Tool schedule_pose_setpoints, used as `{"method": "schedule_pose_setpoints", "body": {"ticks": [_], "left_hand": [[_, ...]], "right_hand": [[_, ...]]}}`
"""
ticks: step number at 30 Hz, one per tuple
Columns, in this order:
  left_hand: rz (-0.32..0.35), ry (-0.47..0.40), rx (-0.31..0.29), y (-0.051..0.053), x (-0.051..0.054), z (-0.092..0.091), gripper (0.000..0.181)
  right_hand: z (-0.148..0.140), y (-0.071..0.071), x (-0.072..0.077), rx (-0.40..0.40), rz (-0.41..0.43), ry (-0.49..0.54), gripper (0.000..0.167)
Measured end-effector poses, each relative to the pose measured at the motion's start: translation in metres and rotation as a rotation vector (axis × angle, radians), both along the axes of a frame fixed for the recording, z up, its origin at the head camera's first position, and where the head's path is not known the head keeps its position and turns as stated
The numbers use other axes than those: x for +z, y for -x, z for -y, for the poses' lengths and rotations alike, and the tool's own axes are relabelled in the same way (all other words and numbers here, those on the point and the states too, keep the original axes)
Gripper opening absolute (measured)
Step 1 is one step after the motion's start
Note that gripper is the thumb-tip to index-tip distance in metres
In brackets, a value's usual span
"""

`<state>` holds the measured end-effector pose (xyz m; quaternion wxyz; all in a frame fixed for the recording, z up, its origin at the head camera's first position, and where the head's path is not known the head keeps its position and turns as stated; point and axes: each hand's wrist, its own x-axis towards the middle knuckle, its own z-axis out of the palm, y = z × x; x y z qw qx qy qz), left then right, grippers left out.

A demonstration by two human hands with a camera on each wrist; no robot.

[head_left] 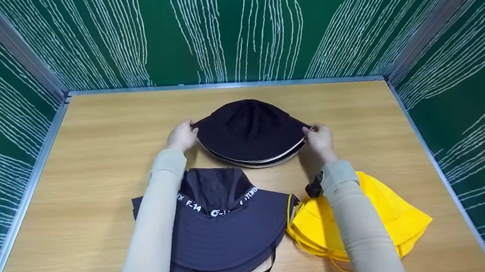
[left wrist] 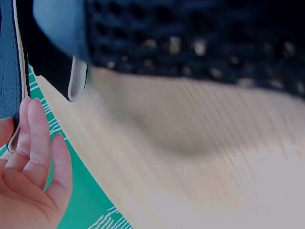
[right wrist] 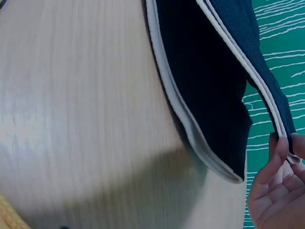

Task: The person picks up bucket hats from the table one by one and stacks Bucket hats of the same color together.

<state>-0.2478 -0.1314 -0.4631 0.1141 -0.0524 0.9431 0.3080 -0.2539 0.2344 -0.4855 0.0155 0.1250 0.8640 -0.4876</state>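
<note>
My left hand (head_left: 183,136) pinches the left end of the brim of a black bucket hat (head_left: 249,132). At the opposite end of the brim, my right hand (head_left: 320,141) pinches it between thumb and fingers. Below this hat lies another dark hat with a pale brim edge, seen clearly as a lower brim (right wrist: 188,126) in the right wrist view. There the upper brim stands apart from the lower one, raised at the held corner. In the left wrist view, the thumb and fingers of the left hand (left wrist: 35,167) meet at the brim edge (left wrist: 20,67).
Dark grey wide-brimmed hats (head_left: 226,234) with a lettered band lie stacked nearer me, partly under the left forearm. To their right are stacked yellow hats (head_left: 392,217), partly behind the right forearm. Green panels (head_left: 229,31) enclose the wooden table (head_left: 94,154) at the back and sides.
</note>
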Motion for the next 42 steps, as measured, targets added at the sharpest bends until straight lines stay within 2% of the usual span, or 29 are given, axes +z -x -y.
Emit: {"method": "schedule_pose_setpoints", "body": {"ticks": [7,15,25,32,37,42], "left_hand": [[0.045,0.051,-0.012,0.002,-0.007,-0.003,0.031],[0.059,0.086,-0.005,0.003,-0.015,-0.005,0.027],[0.092,0.109,-0.013,0.005,-0.024,-0.006,0.035],[0.131,0.102,-0.001,0.003,-0.027,-0.003,0.052],[0.132,0.100,0.008,0.002,-0.029,-0.001,0.052],[0.124,0.080,0.008,0.003,-0.028,-0.001,0.050]], "right_hand": [[-0.001,-0.001,-0.010,-0.005,0.007,-0.156,0.028],[-0.005,-0.001,-0.015,0.024,0.104,-0.116,0.029],[-0.002,-0.001,-0.021,0.015,0.195,-0.196,0.030],[0.002,0.002,-0.025,0.031,0.172,-0.292,0.024],[0.002,0.001,-0.025,0.051,0.173,-0.338,0.024],[0.003,0.001,-0.020,0.074,0.182,-0.321,0.016]]}}
